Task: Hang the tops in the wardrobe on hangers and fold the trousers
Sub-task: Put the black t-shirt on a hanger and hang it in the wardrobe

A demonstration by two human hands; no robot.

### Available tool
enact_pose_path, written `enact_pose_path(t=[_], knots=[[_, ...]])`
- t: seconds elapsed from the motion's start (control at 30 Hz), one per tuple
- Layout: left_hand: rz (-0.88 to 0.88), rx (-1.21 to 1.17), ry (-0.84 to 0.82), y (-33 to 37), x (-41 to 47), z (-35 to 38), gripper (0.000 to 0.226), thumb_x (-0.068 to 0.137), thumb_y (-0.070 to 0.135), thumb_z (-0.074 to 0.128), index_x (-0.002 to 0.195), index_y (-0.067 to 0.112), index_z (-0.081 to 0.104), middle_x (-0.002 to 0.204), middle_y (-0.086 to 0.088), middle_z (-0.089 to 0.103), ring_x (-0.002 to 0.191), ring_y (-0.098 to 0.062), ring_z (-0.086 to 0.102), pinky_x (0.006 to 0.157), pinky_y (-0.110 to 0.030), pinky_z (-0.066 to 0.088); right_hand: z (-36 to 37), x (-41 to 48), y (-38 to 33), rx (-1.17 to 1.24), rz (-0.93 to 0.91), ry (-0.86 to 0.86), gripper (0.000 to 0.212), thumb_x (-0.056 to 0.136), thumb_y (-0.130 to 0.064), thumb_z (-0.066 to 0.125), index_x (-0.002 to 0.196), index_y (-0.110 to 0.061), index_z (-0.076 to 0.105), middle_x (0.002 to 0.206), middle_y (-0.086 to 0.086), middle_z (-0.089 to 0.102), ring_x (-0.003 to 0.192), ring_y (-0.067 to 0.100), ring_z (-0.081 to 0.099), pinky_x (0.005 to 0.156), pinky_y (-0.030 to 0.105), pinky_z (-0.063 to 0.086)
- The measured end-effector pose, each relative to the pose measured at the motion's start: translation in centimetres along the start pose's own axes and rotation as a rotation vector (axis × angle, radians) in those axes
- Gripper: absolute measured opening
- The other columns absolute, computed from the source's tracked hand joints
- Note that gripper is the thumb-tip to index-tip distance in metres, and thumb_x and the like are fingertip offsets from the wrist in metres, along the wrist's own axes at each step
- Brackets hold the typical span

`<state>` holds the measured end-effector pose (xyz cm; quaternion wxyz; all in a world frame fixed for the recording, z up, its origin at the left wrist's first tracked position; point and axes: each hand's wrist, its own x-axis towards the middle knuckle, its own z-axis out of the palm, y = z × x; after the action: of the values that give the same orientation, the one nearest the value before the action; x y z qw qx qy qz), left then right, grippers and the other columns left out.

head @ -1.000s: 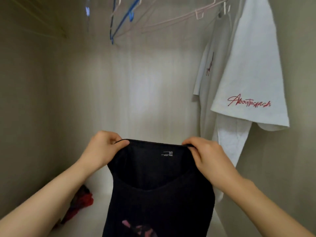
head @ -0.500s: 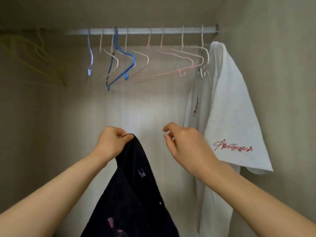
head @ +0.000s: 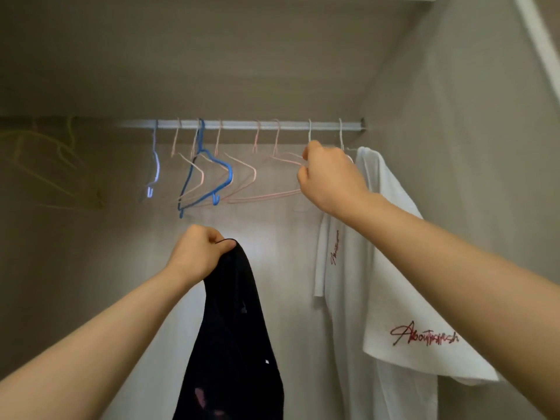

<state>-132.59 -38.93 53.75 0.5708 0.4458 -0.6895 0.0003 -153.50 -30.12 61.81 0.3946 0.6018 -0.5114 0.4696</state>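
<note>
The fingers (head: 212, 239) of the left hand (head: 197, 257) are curled tight and pressed together, with the thumb on top, pinching an edge of the black top (head: 233, 328). The top hangs straight down from that grip in a narrow bunch, in front of the wardrobe's back wall (head: 281, 253) and below the row of hangers. Its lower end runs out of view. A small white mark and a pinkish print show low on the cloth.

The fingers (head: 310, 151) of the right hand (head: 331, 178) are curled round the neck of a pale pink hanger (head: 266, 196), just under the rail (head: 236, 125). The hanger's hook is over the rail, and its long thin arm reaches out to the left of the fist. How many fingers wrap the wire cannot be told, as the back of the hand hides them.

Just right of that hand, a white T-shirt (head: 394, 283) hangs at the end of the rail, against the side wall (head: 469, 147). It has red script lettering (head: 424, 336) on the sleeve and a smaller red mark on the chest.

Left along the rail hang more thin pink hangers, a blue hanger (head: 224, 174) and a pale lilac one (head: 156, 168). Further left, a few yellowish hangers (head: 54, 165) show only as a blur.
</note>
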Motion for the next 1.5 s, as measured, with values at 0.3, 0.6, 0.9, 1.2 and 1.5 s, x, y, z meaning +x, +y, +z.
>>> enact_pose_path(t=[0.3, 0.6, 0.9, 1.2, 1.5], knots=[[0.074, 0.028, 0.0, 1.4, 2.6, 0.7, 0.03, 0.089, 0.026, 0.071, 0.067, 0.006, 0.066, 0.06, -0.005, 0.059, 0.059, -0.016, 0.052, 0.055, -0.027, 0.039, -0.3, 7.5, 6.1, -0.227, 0.194, -0.051, 0.034, 0.094, -0.01, 0.047, 0.125, 0.003, 0.051, 0.128, 0.026, 0.054, 0.118, 0.043, 0.051, 0.092, 0.042, 0.046], [0.137, 0.062, -0.038, 0.6, 3.2, 1.9, 0.029, 0.088, 0.026, 0.072, 0.066, 0.008, 0.066, 0.059, -0.005, 0.06, 0.058, -0.017, 0.055, 0.057, -0.027, 0.042, 2.0, 10.3, 7.5, -0.434, 0.287, -0.229, 0.038, 0.093, -0.023, 0.057, 0.129, -0.014, 0.055, 0.128, 0.01, 0.057, 0.118, 0.034, 0.054, 0.102, 0.052, 0.031], [0.146, 0.105, -0.107, 0.0, 3.7, 1.6, 0.032, 0.088, 0.03, 0.072, 0.066, 0.007, 0.066, 0.059, -0.005, 0.06, 0.058, -0.019, 0.057, 0.06, -0.029, 0.047, 3.9, 10.5, 8.0, -0.351, 0.286, -0.212, 0.02, 0.093, -0.023, 0.057, 0.11, -0.013, 0.057, 0.118, 0.011, 0.059, 0.116, 0.035, 0.053, 0.11, 0.065, 0.009], [0.139, 0.133, -0.097, -0.3, 3.9, 1.4, 0.036, 0.088, 0.03, 0.072, 0.058, 0.014, 0.061, 0.052, 0.001, 0.054, 0.054, -0.015, 0.052, 0.055, -0.025, 0.042, 5.9, 9.8, 6.1, -0.181, 0.218, -0.271, 0.03, 0.093, -0.011, 0.053, 0.122, 0.0, 0.056, 0.129, 0.022, 0.056, 0.115, 0.039, 0.056, 0.08, 0.035, 0.043], [0.168, 0.111, -0.123, -0.4, 3.9, 1.5, 0.031, 0.089, 0.03, 0.071, 0.065, 0.01, 0.067, 0.065, -0.01, 0.066, 0.064, -0.023, 0.064, 0.066, -0.037, 0.055, 6.1, 10.1, 6.4, 0.077, 0.401, -0.173, 0.034, 0.087, -0.003, 0.069, 0.119, 0.004, 0.062, 0.125, 0.024, 0.061, 0.114, 0.037, 0.059, 0.083, 0.036, 0.048]])
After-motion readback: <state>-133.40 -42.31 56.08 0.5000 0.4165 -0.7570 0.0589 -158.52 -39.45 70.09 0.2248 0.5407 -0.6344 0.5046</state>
